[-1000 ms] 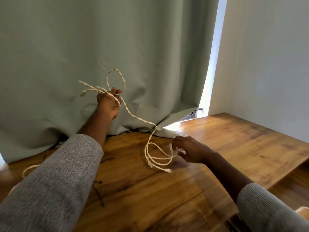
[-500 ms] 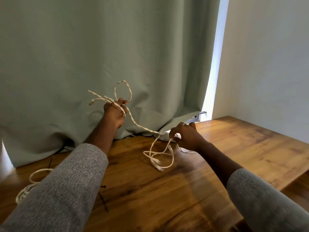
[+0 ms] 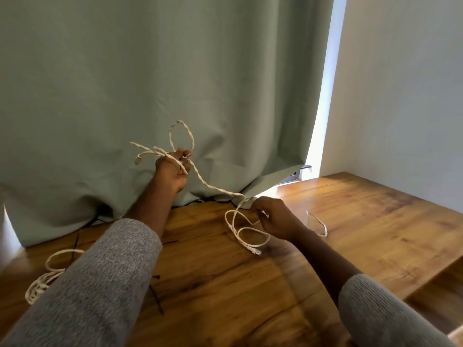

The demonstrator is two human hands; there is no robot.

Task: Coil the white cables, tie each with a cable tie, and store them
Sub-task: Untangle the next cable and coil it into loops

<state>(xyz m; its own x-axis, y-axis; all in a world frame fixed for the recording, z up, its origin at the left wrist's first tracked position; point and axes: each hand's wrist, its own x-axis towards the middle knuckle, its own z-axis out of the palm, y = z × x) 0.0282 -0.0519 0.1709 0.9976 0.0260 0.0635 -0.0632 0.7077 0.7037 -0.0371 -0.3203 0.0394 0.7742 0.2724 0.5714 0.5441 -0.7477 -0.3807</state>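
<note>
My left hand is raised in front of the curtain and grips a twisted white cable, with a loop and loose ends sticking out above the fist. From there the cable runs down to my right hand, which pinches it just above the wooden table. Loose loops and a plug end lie on the table under that hand. A second white cable lies coiled at the left edge, partly behind my left sleeve. Thin black cable ties lie on the wood near my left arm.
A green curtain hangs along the back and bunches on the tabletop. A grey wall stands at the right, with a bright gap beside the curtain. The table's front edge drops off at the lower right.
My right hand has moved lower and to the right along the cable, drawing a strand out to its right. My left hand stays raised, gripping the twisted cable.
</note>
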